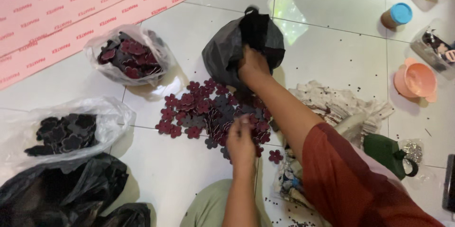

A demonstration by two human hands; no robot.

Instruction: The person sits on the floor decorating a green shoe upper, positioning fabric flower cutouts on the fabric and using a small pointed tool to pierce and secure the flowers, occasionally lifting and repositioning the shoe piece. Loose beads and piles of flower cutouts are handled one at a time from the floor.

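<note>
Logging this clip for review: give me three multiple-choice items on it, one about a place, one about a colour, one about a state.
1. Where is the right hand?
A. at the black bag
B. on the orange bowl
C. on the pink sheet

2. The cup's lid is:
A. red
B. blue
C. white

3. The flower cut-outs before the person lie:
A. stacked in a box
B. hung up
C. loose on the floor

Answers: A, its fingers meet the bag's side; B, the cap is blue; C, they are spread over the tiles.
</note>
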